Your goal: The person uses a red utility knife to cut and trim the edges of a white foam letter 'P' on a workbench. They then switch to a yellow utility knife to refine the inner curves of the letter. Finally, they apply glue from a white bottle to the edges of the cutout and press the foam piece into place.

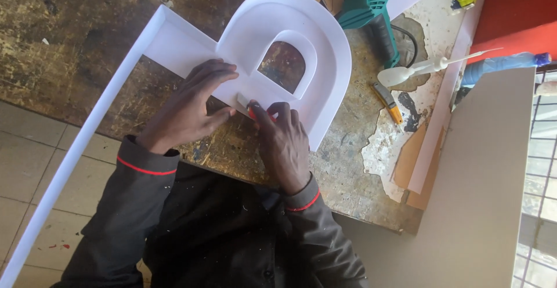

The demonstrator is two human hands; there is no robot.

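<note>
1. Your right hand (282,143) is closed around a small red tool (253,113), probably a knife, its tip at the lower edge of the white letter form (325,62).
2. Your left hand (191,105) lies flat, fingers spread, pinning the form on the worn workbench (75,27).
3. You seem to be trimming or seating the side strip there.
4. Next calls for steady downward pressure and a slow stroke, left fingertips kept off the tool's path.
</note>
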